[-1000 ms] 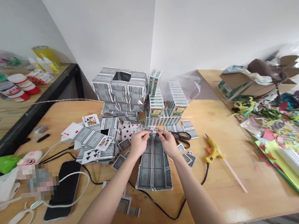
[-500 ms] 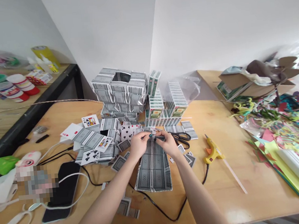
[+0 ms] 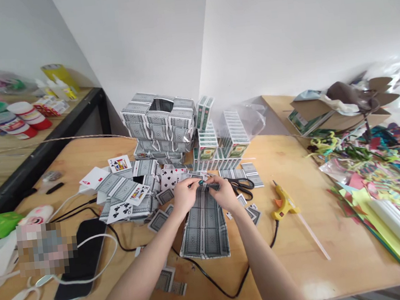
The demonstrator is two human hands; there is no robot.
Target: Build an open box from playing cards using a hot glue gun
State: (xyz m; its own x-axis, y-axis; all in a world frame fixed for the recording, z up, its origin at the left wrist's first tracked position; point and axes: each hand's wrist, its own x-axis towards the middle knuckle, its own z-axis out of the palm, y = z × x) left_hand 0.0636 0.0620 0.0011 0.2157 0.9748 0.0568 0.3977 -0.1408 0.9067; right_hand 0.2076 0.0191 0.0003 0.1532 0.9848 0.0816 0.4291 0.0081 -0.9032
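A long panel of joined playing cards (image 3: 203,225), grey patterned backs up, lies in front of me on the table. My left hand (image 3: 185,193) pinches its far end from the left. From the right, my right hand (image 3: 223,191) pinches the same end, thumb and fingers close to those of the left. Exactly how the card edge sits between the fingertips is too small to make out. Black-handled scissors (image 3: 243,183) lie just beyond my right hand. A yellow hot glue gun (image 3: 283,202) with a clear glue stick rests farther right.
Behind stand a boxy card-built structure (image 3: 160,121) and stacked card packs (image 3: 234,135). Loose cards (image 3: 122,188) are spread at left, near a phone (image 3: 81,260) and white cable. A black cord (image 3: 216,283) loops in front. Paper scraps (image 3: 384,189) crowd the right.
The view has shifted very slightly. Both hands stay at the panel's far end with almost the same pinch, and nothing else has visibly moved.
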